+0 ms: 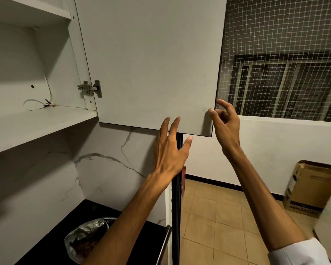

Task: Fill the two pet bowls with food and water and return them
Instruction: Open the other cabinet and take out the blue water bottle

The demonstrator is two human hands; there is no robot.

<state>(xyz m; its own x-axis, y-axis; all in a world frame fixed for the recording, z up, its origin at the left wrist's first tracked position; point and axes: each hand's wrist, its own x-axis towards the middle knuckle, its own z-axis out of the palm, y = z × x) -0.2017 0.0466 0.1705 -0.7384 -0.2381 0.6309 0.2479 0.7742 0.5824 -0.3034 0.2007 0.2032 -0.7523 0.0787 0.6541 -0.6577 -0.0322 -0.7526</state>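
Cabinet door (pixel 151 60) & shelves (pixel 36 121) at left: smooth matt white laminate w/ a thin dark edge band on the door, hinge (pixel 90 88) is bright bare metal. Back wall under the shelves (pixel 107 165) looks like smooth marble-type panel w/ grey veins, countertop (pixel 96 209) near left is dark, smooth, faint sheen, & the food bag (pixel 88 236) on it is crinkly glossy foil/plastic. Far right: floor (pixel 227 217) in tan tiles w/ slight gloss, box (pixel 310 188) of matt brown cardboard, window mesh (pixel 285 35) of thin pale cord, sleeve (pixel 298 253) white cloth.

cardboard box (pixel 311 190) by the wall, partly legible print "46HLEA"
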